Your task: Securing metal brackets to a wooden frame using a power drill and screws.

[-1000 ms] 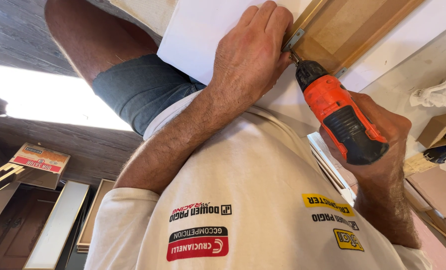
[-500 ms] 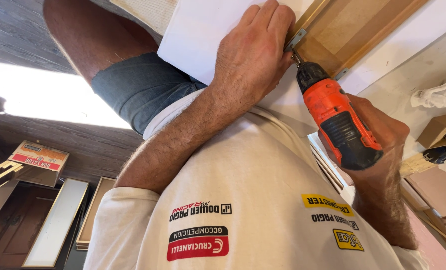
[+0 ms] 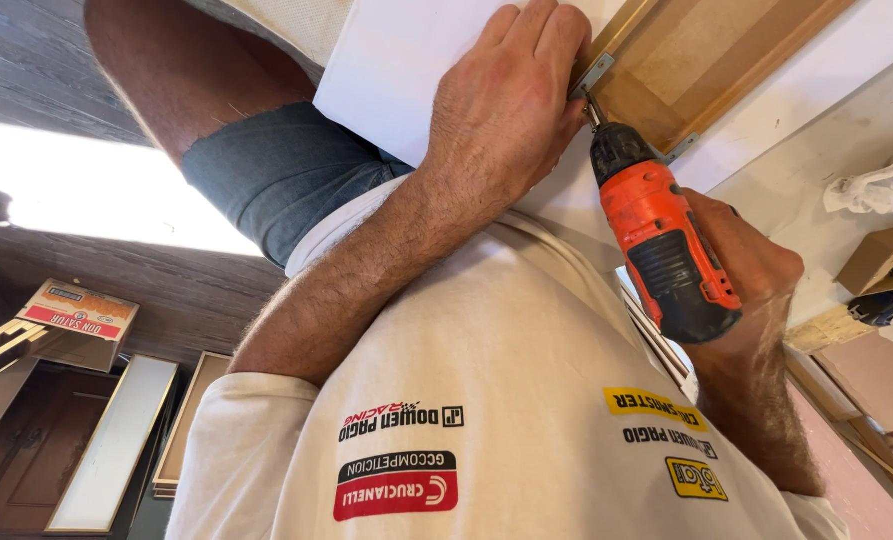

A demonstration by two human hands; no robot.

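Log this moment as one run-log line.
left hand: pressing white panel | right hand: gripping orange drill | bit at metal bracket

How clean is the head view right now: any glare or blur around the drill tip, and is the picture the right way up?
Head view: it appears upside down. A blown-out white patch at left holds no detail. The orange drill in the right hand is sharp, its bit meeting a metal bracket in even light. The left hand rests on a white panel, also sharp.

One orange drill [image 3: 660,250], two metal brackets [image 3: 594,74], one white panel [image 3: 407,60], two hands [image 3: 507,110].
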